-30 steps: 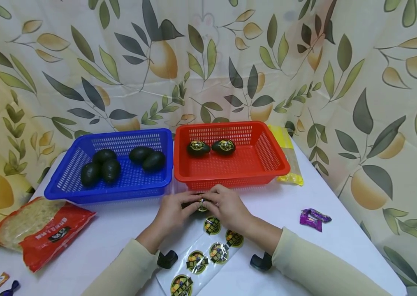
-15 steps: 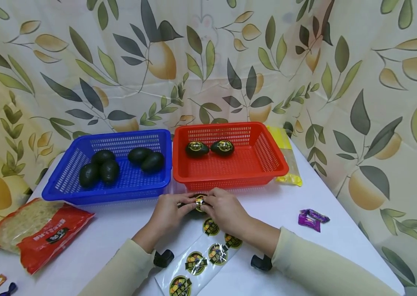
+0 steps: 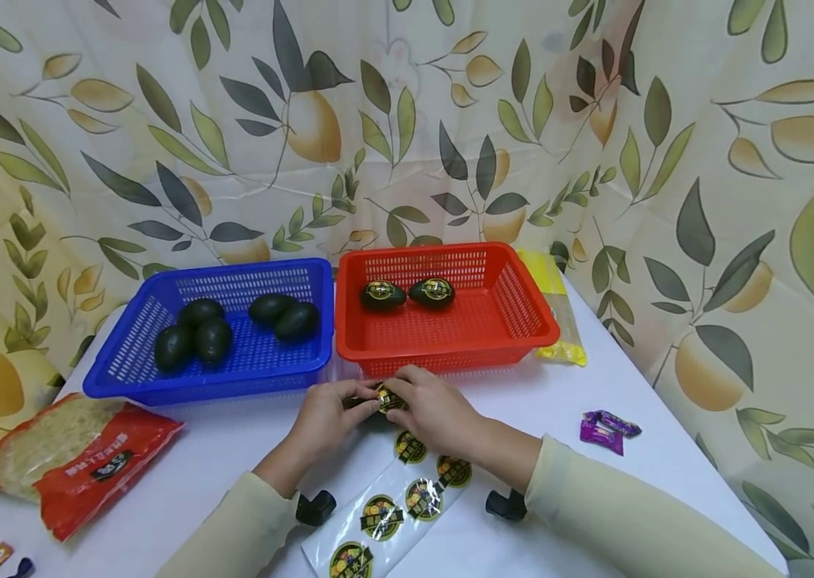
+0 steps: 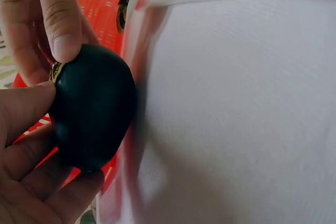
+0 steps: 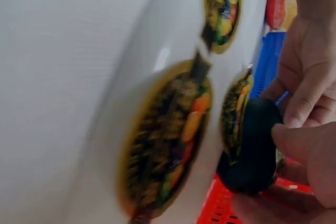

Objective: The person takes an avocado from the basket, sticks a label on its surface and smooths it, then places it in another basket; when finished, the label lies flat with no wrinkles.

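Both hands hold one dark green avocado (image 4: 97,108) close over the table in front of the baskets. My left hand (image 3: 322,419) grips its left end, thumb on the near side and fingers curled beneath. My right hand (image 3: 439,411) has its thumb and fingers round the other end. A round black-and-gold sticker (image 3: 388,398) lies on the avocado between the hands, its edge under the fingertips in the left wrist view. Just below the hands lies a glossy white sheet (image 3: 390,480) with several such stickers, including one (image 5: 163,135) seen large in the right wrist view.
A blue basket (image 3: 208,393) holds several plain avocados. In the red basket (image 3: 443,363) beside it are two stickered avocados (image 3: 382,295). A red food bag (image 3: 99,474) lies at left, a yellow packet (image 3: 559,309) behind right, purple wrapped sweets (image 3: 605,432) at right.
The right fingertips have shifted on the avocado, and more of its dark sticker shows between the hands. Both hands stay in nearly the same place; the head view has moved slightly.
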